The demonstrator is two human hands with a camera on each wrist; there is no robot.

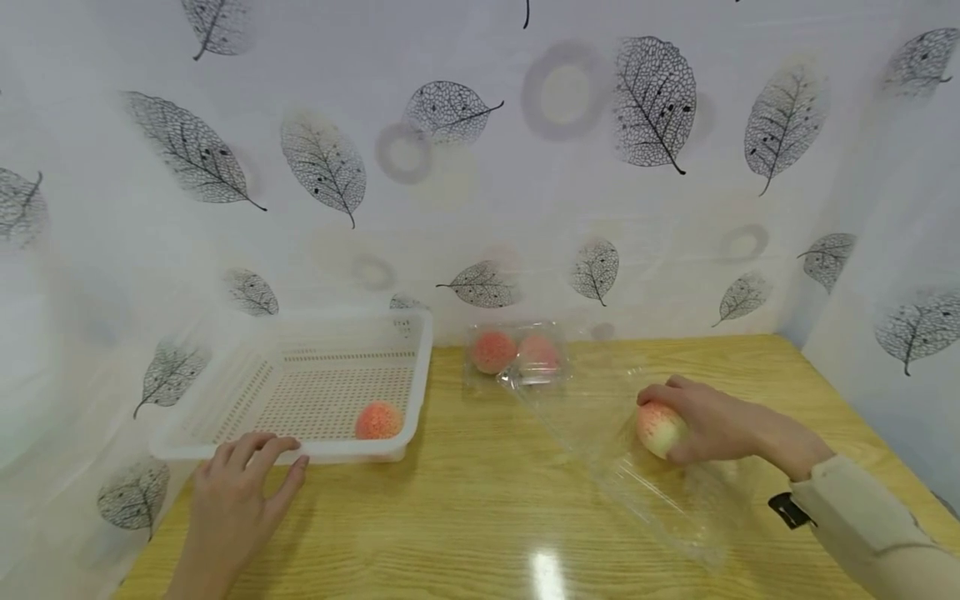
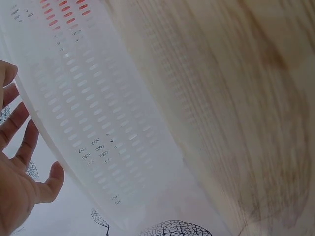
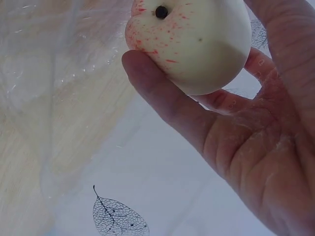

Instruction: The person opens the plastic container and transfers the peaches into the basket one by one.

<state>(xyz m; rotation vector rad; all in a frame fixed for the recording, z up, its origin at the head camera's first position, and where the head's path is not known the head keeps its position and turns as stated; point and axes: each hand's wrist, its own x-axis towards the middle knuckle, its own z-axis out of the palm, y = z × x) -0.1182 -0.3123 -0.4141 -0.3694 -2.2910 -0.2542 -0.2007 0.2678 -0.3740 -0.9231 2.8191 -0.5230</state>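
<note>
In the head view, my right hand (image 1: 705, 421) grips a pale peach with red flecks (image 1: 660, 429) between thumb and fingers. The right wrist view shows this peach (image 3: 197, 44) close up, with a dark stem spot. Below and around it is a clear plastic clamshell (image 1: 637, 492), spread out on the table. My left hand (image 1: 243, 492) rests its fingertips on the near rim of a white plastic basket (image 1: 352, 451). Another red-orange peach (image 1: 379, 420) sits in the basket's near right corner. In the left wrist view, relaxed fingers (image 2: 27, 140) lie along the basket's edge.
Two more peaches, one redder (image 1: 493, 352) and one pinker (image 1: 539, 358), sit in clear plastic packaging (image 1: 555, 332) at the table's back. A white leaf-printed sheet (image 1: 480, 192) hangs behind and at the sides. The wooden table (image 1: 450, 533) extends between the hands.
</note>
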